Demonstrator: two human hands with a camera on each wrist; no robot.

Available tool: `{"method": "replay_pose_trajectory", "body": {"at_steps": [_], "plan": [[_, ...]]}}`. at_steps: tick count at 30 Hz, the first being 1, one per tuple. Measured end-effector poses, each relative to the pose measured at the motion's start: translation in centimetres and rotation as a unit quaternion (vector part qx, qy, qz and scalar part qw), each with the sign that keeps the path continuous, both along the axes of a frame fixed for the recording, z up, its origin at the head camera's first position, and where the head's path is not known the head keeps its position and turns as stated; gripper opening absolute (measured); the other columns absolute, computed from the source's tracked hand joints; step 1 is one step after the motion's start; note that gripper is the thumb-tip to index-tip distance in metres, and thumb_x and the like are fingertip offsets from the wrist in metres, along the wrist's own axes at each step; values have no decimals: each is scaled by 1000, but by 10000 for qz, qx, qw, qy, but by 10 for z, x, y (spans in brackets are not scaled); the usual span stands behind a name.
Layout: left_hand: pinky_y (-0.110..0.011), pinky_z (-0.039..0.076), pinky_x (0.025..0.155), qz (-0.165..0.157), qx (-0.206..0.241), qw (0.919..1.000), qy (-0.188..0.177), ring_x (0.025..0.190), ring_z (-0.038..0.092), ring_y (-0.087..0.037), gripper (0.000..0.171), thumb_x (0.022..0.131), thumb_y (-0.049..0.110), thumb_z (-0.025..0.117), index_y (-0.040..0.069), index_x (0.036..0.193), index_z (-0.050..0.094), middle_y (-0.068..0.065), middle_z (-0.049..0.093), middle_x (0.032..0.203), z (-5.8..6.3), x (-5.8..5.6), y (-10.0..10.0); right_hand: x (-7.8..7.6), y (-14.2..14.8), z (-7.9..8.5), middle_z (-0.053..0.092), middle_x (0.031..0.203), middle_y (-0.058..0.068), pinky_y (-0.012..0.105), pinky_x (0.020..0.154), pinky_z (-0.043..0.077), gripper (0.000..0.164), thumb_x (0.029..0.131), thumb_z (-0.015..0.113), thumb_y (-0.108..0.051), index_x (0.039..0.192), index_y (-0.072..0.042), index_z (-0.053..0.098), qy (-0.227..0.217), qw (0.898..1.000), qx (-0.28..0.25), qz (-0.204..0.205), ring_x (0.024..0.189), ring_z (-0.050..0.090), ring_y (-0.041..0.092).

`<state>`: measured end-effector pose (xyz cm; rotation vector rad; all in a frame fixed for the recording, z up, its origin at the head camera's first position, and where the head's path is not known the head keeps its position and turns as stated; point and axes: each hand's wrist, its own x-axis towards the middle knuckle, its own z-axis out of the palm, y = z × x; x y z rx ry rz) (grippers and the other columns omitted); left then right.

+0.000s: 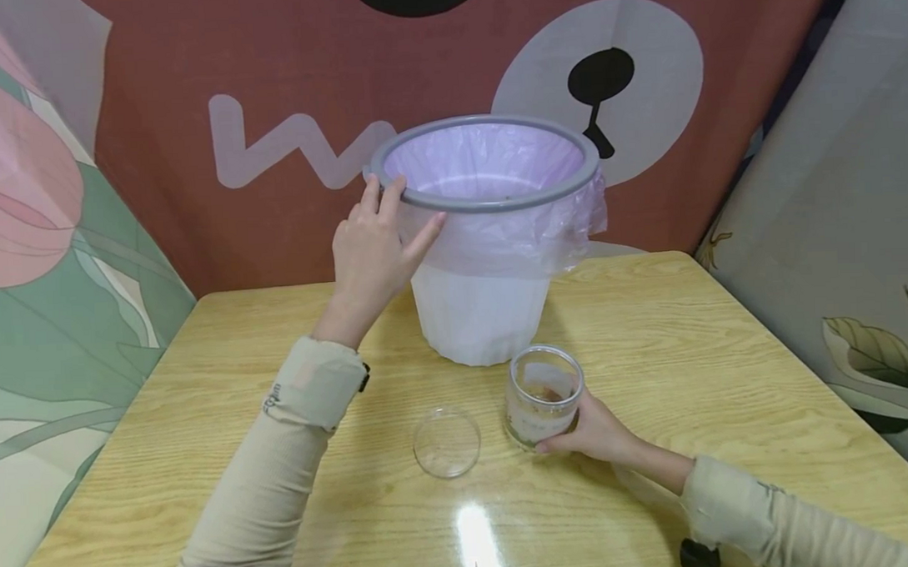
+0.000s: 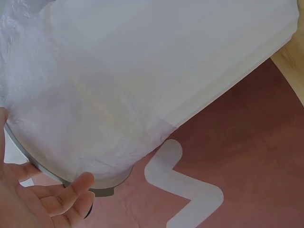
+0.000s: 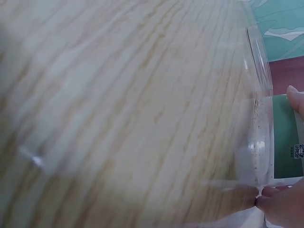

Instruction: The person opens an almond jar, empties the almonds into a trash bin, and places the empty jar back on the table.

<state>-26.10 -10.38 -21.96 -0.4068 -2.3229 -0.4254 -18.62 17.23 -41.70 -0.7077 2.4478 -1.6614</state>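
My left hand (image 1: 373, 249) touches the left side of the grey rim (image 1: 489, 205) of a white trash bin (image 1: 481, 316), its fingers extended and the thumb spread along the outside. In the left wrist view the fingertips meet the rim beside the bin's purple plastic liner (image 2: 95, 109). Low in front of the bin, my right hand (image 1: 597, 429) grips a clear glass jar (image 1: 526, 419) round its side. The jar is uncovered, with a little brownish residue inside. A green and white label (image 3: 284, 137) with a printed code shows between thumb and fingers in the right wrist view.
A clear round lid (image 1: 447, 442) lies flat on the wood-grain table (image 1: 342, 504), left of the jar. Behind the table's far edge hangs a reddish printed backdrop (image 1: 294, 231). Patterned curtains (image 1: 821, 246) flank the sides.
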Motion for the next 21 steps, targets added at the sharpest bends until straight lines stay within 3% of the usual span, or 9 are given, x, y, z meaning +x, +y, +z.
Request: {"method": "replay_pose_trajectory", "body": {"at_steps": [7, 13, 17, 21], "plan": [[-47, 46, 65, -63, 103, 9999, -89, 95, 53, -40, 68, 85, 54, 47, 4, 130, 44, -26, 37, 132, -3, -1, -2, -1, 0, 1, 38, 126, 25, 59, 90, 28, 94, 64, 80, -10, 135, -1, 19, 190, 9997, -69, 150, 112, 41, 43], [-46, 45, 70, -103, 180, 9989, -410, 101, 51, -40, 72, 85, 57, 45, 5, 135, 38, -25, 31, 137, -5, -2, -4, 1, 1, 10, 24, 135, 31, 66, 91, 17, 100, 67, 77, -8, 139, 4, 10, 49, 9998, -113, -129, 118, 29, 49], [-46, 43, 73, -100, 235, 9982, -538, 106, 47, -40, 75, 85, 57, 44, 5, 138, 33, -25, 22, 140, -8, -1, -5, 1, 4, 17, 20, 136, 34, 66, 90, 17, 90, 72, 73, -10, 137, 7, 12, 242, 9994, 51, -250, 120, 23, 51], [-48, 42, 74, -145, 302, 9986, -403, 107, 44, -41, 79, 84, 55, 47, 1, 138, 28, -27, 14, 142, -14, 0, -7, -1, 9, 22, 16, 136, 36, 65, 90, 21, 80, 80, 63, -9, 136, 13, 10, 638, 9979, 70, -94, 121, 19, 52]]}}
